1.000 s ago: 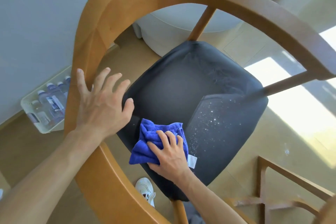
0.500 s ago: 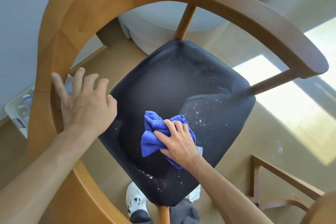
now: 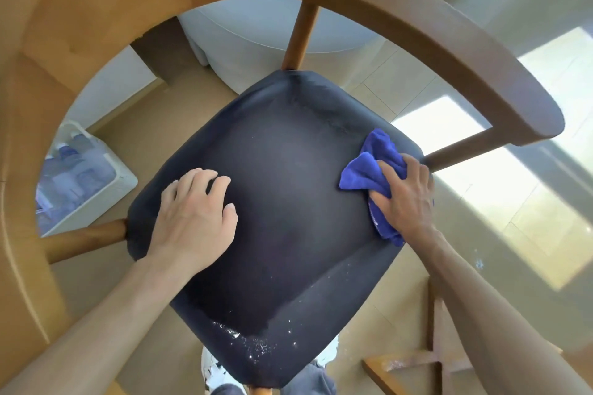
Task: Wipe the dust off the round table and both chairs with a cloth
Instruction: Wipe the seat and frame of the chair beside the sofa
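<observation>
I look straight down on a wooden chair (image 3: 401,26) with a curved backrest and a dark padded seat (image 3: 288,196). My right hand (image 3: 407,199) grips a bunched blue cloth (image 3: 369,167) and presses it on the seat's right edge, near the right armrest post. My left hand (image 3: 195,218) rests on the left part of the seat, fingers slightly bent and holding nothing. White dust specks (image 3: 253,343) lie along the seat's near edge.
A white bin of plastic bottles (image 3: 86,183) stands on the floor left of the chair. A pale upholstered piece (image 3: 256,38) sits beyond the backrest. Another wooden frame (image 3: 433,349) is at the lower right. My white shoes (image 3: 213,372) show under the seat.
My right hand swept the cloth from the seat's near-middle to its right edge. My left hand left the backrest rail and came down on the seat. The bright dust patch mid-seat is gone.
</observation>
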The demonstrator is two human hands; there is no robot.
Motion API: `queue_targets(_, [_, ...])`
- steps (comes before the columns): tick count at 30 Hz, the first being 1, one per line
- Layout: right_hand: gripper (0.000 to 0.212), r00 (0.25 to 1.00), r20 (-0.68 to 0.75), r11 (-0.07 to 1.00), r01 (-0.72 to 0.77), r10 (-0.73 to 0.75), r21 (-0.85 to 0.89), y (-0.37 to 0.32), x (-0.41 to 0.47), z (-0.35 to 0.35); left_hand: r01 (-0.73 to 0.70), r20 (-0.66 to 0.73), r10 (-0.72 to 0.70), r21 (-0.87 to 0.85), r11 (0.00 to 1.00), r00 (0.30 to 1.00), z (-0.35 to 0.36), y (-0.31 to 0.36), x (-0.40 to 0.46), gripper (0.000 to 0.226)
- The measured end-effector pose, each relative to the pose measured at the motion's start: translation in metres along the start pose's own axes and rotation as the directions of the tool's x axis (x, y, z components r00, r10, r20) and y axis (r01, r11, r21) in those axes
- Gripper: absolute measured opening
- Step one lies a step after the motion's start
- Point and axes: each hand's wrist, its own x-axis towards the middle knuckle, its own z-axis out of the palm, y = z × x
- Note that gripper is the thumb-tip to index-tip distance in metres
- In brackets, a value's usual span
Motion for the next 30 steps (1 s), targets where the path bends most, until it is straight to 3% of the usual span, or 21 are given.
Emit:
queue_targets(8, [0.024,0.945,-0.075,0.942,-0.307,0.319,0.136,0.005,0.005,0.005,0.07,0.064,-0.067,-0.043,0.997,0.996,0.01,-0.002,-0.002,0.041])
queue_targets(15, [0.033,0.921,-0.075,0.914,-0.367,0.383,0.171,-0.032,-0.04,0.011,0.108,0.101,-0.099,-0.089,0.99,0.99,0.011,-0.006,-0.012,0.042])
queue_targets(27, [0.042,0.981,0.031,0.969,-0.193,0.19,0.152,-0.152,-0.174,0.044,0.106,0.107,-0.094,-0.105,0.989,0.99,0.004,-0.011,-0.031,0.042])
queue_targets(30, [0.046,0.996,0.086,0.977,-0.051,0.034,0.207,-0.182,-0.212,0.054,0.098,0.094,-0.088,-0.1,0.99,0.992,0.002,-0.012,-0.038,0.042])
